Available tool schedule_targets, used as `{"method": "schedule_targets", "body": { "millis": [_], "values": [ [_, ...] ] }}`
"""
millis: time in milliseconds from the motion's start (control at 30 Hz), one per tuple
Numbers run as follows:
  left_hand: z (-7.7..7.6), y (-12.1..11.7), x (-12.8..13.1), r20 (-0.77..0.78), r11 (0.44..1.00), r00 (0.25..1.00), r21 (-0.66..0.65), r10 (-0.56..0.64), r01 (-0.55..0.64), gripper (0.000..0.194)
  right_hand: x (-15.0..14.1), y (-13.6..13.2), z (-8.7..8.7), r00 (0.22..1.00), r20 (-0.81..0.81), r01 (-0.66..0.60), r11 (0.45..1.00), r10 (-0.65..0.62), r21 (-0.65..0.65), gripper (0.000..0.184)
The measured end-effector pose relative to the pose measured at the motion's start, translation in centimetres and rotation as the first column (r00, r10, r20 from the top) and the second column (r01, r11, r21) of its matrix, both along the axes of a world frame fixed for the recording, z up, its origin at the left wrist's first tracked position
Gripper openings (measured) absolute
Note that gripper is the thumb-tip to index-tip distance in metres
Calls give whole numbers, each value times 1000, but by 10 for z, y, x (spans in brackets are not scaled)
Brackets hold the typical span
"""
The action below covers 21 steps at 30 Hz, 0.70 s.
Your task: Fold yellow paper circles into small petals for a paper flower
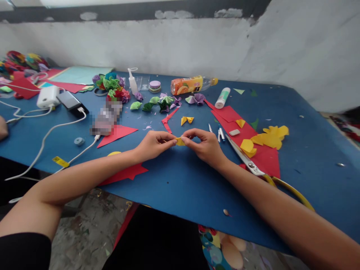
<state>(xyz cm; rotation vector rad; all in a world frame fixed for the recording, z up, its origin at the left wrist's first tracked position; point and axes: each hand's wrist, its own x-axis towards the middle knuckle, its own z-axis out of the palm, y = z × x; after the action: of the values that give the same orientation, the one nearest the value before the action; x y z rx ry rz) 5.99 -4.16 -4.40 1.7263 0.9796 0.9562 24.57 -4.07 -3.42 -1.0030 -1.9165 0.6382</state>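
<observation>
Between my two hands, over the middle of the blue table, is a small yellow piece of paper (180,141). My left hand (154,145) pinches its left edge between thumb and fingers. The right edge is pinched the same way by my right hand (204,145). Just beyond my hands lie two small folded yellow paper pieces (187,120) and a creased red paper strip (168,120). Large scissors (247,159) with yellow handles rest beside my right forearm, partly covered by it. Yellow paper petals (271,137) lie on red paper (267,161) to the right.
Behind are folded green and purple paper pieces (165,103), an orange drink bottle (194,84), a glue stick (222,98) and a white squeeze bottle (132,81). At left, white cables (47,140) run to a phone (72,102) and a white power bank (48,96). Another person's hand (2,128) shows at the left edge.
</observation>
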Motion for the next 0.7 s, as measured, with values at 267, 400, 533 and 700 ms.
{"method": "schedule_targets", "body": {
  "millis": [267, 400, 533, 700],
  "values": [
    [3, -2, -2, 16, 998, 1000, 60, -11, 10, 20, -3, -1, -4, 996, -29, -85, 996, 84, -28, 21],
    [1, -1, -1, 7, 999, 1000, 40, 4, -4, 22, -3, -1, -3, 1000, 4, -24, 1000, 24, 10, 22],
    [-6, 5, -1, 19, 1000, 1000, -20, -8, 9, 24, -1, 1, -3, 998, 34, 47, 998, -49, 41, 17],
    [-10, 9, 0, 57, 987, 998, -159, -6, 15, 32, 0, 7, -9, 999, 31, -25, 998, 27, -58, 16]
  ]
}}
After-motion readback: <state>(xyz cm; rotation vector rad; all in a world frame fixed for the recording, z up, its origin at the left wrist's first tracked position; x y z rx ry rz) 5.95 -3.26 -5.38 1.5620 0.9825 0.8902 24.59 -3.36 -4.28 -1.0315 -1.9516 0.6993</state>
